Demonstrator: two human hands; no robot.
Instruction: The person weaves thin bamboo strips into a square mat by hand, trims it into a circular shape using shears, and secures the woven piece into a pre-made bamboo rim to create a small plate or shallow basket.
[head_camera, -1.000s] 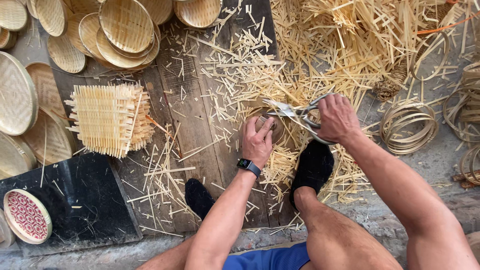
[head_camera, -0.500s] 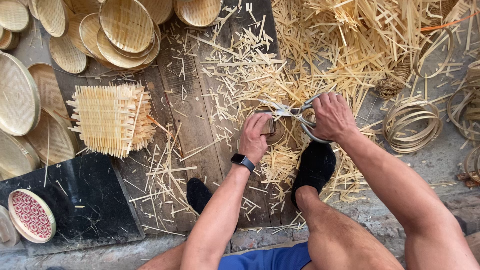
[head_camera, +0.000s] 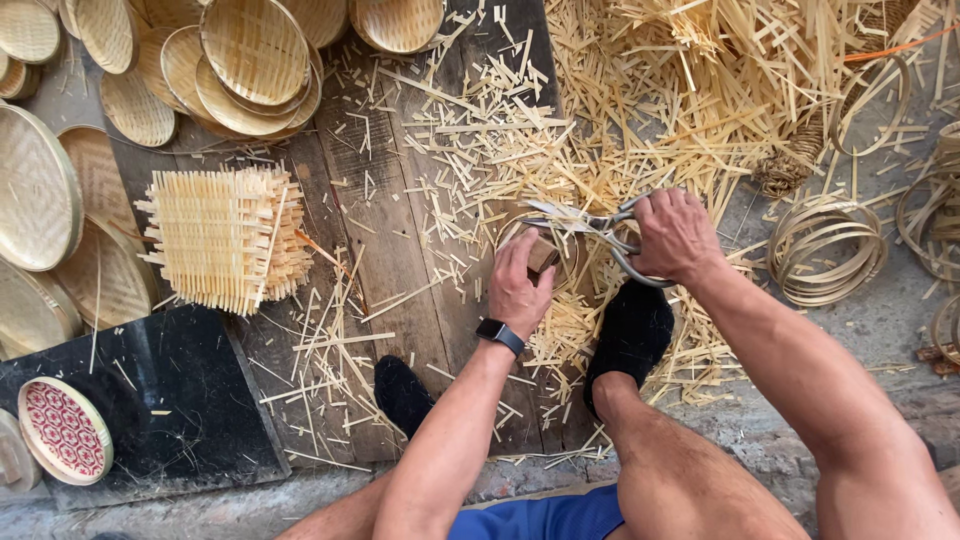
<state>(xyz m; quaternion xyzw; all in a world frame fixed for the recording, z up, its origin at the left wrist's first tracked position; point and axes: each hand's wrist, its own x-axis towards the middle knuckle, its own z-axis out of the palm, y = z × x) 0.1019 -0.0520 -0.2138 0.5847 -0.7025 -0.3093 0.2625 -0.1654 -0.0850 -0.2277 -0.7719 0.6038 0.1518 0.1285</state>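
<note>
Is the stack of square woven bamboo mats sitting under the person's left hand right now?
No, the stack of square woven mats lies apart on the planks, well away from the left hand.

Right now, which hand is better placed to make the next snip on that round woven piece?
Right. The right hand already grips the metal shears, blades open at the round woven piece. The left hand is pressing a small wooden block onto it.

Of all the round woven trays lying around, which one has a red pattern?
The small round tray at bottom left, lying on the black sheet. Its face is red-and-white patterned; all the other trays are plain pale bamboo.
</note>
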